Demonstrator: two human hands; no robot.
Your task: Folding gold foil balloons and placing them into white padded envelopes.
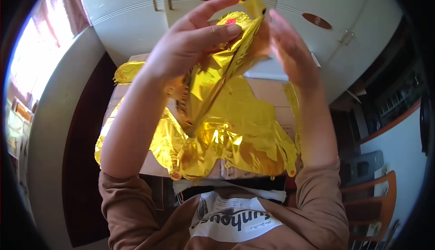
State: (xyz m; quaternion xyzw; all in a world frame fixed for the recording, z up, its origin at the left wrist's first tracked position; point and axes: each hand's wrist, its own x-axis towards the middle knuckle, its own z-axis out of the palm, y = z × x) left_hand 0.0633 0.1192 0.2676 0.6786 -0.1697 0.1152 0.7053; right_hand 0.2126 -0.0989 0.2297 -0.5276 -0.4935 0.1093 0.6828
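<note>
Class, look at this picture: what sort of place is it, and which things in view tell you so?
Probably a room in a home: white cupboard doors with handles, a wooden chair, and a curtained window.

foil balloon point(217, 127): shiny gold, red spot | box point(267, 91): brown | cupboards point(131, 9): white

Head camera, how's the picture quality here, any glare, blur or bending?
Head view: the window at upper left is blown out to white; the gold foil sheet throws bright glints; the right hand is slightly motion-blurred while the left hand is sharper; cabinet doors bend toward the rim, and the corners are black from the fisheye.
</note>
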